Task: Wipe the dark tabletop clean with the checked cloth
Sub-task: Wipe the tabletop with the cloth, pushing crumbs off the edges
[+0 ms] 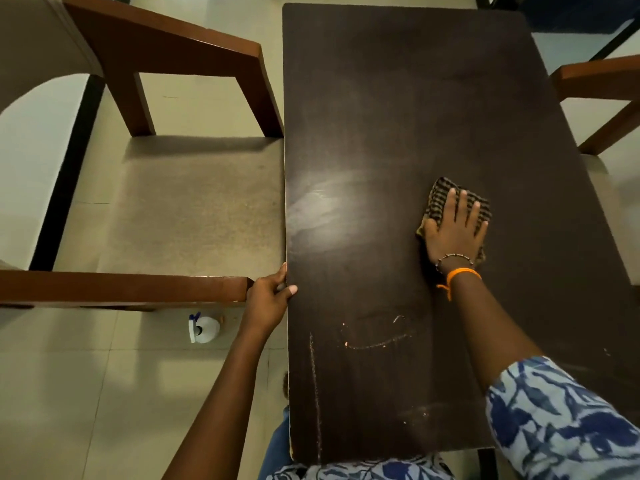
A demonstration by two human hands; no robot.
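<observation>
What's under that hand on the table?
The right hand presses flat on the checked cloth, which lies on the tabletop. Any dirt beneath the cloth is hidden.

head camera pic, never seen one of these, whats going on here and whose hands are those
There is no machine here. A person wears a wide-angle camera on the head, so you look down along their own arms. The right hand lies flat on a checked cloth, pressing it onto the dark tabletop. The left hand grips the table's left edge, probably to steady it. Pale scuff marks show on the near part of the top. Wooden chairs stand on both sides, and a white spray bottle sits on the tiled floor.
</observation>
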